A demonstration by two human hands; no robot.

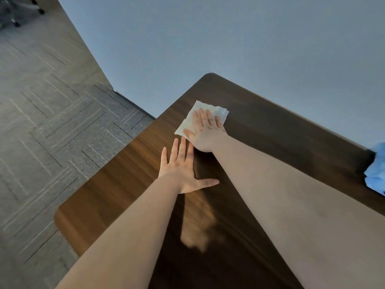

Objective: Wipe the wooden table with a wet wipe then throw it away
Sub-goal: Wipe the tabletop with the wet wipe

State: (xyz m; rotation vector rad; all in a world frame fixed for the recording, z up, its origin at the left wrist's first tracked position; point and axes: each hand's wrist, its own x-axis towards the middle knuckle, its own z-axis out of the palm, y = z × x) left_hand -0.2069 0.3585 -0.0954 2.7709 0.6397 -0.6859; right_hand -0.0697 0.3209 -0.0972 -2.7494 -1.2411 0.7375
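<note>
The dark wooden table (116, 184) fills the lower middle of the head view, with a rounded far corner near the wall. A white wet wipe (193, 113) lies spread flat near that far corner. My right hand (205, 132) presses flat on the wipe, fingers stretched out over it. My left hand (183, 170) rests palm down on the bare wood just nearer to me, fingers apart and thumb out to the right, holding nothing.
A blue crumpled cloth or packet (376, 170) sits at the table's right edge. A plain grey wall (229, 38) rises behind the table. Grey patterned carpet (52, 111) lies to the left, with the wheeled base of an office chair (16, 11) in the top left corner.
</note>
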